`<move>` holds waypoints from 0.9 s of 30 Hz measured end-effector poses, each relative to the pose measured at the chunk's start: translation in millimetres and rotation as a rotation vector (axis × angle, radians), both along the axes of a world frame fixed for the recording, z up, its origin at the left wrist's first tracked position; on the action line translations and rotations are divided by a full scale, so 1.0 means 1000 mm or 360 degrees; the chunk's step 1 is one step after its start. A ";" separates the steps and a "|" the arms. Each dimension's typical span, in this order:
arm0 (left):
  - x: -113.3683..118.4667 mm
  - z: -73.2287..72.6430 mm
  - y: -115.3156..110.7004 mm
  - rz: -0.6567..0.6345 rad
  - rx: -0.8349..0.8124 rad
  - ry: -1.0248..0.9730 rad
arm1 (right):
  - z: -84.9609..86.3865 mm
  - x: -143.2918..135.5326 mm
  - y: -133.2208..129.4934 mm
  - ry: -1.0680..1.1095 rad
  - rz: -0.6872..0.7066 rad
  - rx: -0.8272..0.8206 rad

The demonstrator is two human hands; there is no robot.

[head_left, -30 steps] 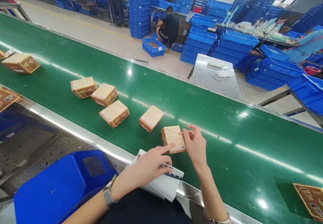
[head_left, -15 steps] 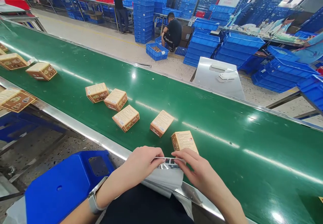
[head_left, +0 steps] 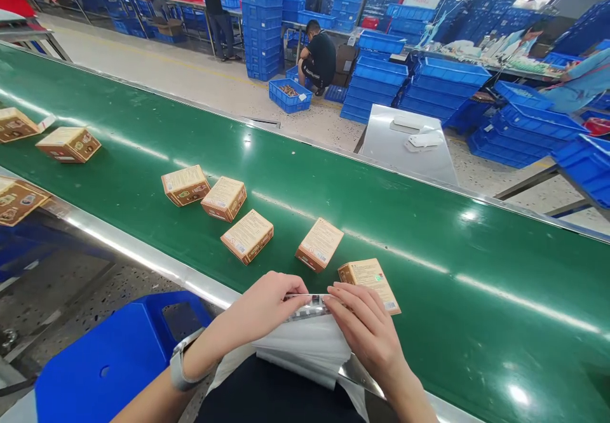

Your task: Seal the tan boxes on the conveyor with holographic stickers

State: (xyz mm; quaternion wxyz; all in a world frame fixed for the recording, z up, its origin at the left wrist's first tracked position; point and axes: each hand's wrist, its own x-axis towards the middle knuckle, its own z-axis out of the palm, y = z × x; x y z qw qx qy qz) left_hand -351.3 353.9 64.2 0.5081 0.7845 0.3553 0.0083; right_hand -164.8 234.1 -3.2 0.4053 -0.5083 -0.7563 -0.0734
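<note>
My left hand pinches the left end of a thin, shiny strip with dark and clear squares on it. On the strip's right side, the fingers of my right hand are closed over its edge. White translucent sheeting hangs just below the strip, at the belt's near rim. Right behind my right hand lies a brown and cream box, partly covered by the fingers. Another box rests on the green belt just beyond my hands.
More boxes lie leftward along the belt. A metal rail edges its near side, with a blue plastic stool below left. Across the belt stand a metal table, stacked blue crates and a crouching person.
The boxes near my hands have shifted right and slightly nearer in view. My right hand's fingers now lie flatter over the strip, and the white sheeting shows more broadly beneath it.
</note>
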 end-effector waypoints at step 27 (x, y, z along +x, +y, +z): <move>0.076 -0.061 -0.020 -0.0801 0.0951 -0.0038 | -0.033 0.042 0.046 0.2652 -0.0939 -0.0510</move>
